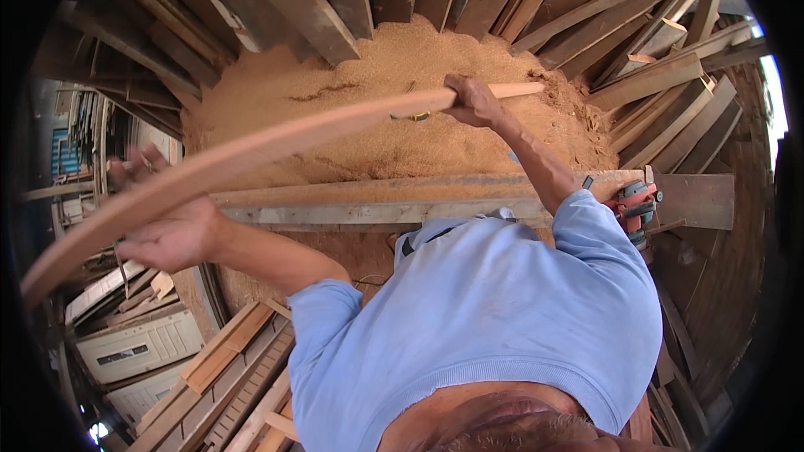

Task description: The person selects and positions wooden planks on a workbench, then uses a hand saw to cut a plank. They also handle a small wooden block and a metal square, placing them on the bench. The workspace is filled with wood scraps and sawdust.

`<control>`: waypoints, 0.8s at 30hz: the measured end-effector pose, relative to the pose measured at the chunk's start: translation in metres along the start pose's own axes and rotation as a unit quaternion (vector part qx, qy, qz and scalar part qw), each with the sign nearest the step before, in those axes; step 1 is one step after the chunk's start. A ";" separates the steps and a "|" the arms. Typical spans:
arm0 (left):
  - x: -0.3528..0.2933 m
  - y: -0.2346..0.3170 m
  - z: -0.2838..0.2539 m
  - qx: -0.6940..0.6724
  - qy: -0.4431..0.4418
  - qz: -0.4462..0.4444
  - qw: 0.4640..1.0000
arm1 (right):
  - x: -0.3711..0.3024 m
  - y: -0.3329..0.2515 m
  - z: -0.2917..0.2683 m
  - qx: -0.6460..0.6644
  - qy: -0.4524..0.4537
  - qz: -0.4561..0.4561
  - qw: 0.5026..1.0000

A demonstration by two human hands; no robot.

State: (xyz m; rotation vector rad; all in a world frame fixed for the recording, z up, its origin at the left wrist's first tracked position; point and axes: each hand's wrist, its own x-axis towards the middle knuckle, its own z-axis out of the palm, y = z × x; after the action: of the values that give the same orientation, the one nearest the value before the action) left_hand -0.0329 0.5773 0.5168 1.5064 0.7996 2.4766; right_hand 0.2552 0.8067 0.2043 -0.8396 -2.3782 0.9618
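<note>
The right hand (475, 103) grips a long, thin, light brown wooden board (293, 135) near one end, the left hand (174, 233) sits under it, and orange-brown sawdust (385, 59) lies beyond.

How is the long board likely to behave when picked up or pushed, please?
The board is probably stiff, being solid-looking wood, though lens distortion could hide a slight bend. It may swing or tip if held by one hand, since it reaches past both the left hand and right hand. Its flat face makes rolling unlikely.
</note>
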 end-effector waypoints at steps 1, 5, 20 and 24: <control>0.010 -0.004 0.036 0.034 0.005 0.026 0.999 | 0.007 -0.008 -0.011 0.011 0.042 0.009 0.999; 0.037 -0.032 0.032 0.065 -0.120 0.082 0.987 | 0.037 -0.067 -0.078 0.006 0.227 0.032 0.973; -0.321 -0.164 -0.102 0.542 -0.463 -0.520 0.470 | 0.083 0.187 -0.223 0.008 0.561 0.202 0.803; -0.374 -0.121 -0.104 0.528 -0.476 -0.612 0.347 | 0.096 0.195 -0.257 0.050 0.544 0.296 0.783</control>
State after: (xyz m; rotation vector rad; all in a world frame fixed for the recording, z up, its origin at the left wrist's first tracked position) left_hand 0.0426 0.5017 0.1248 1.1115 2.0343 -0.3412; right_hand 0.4091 1.1033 0.2477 -1.5852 -1.0565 0.5082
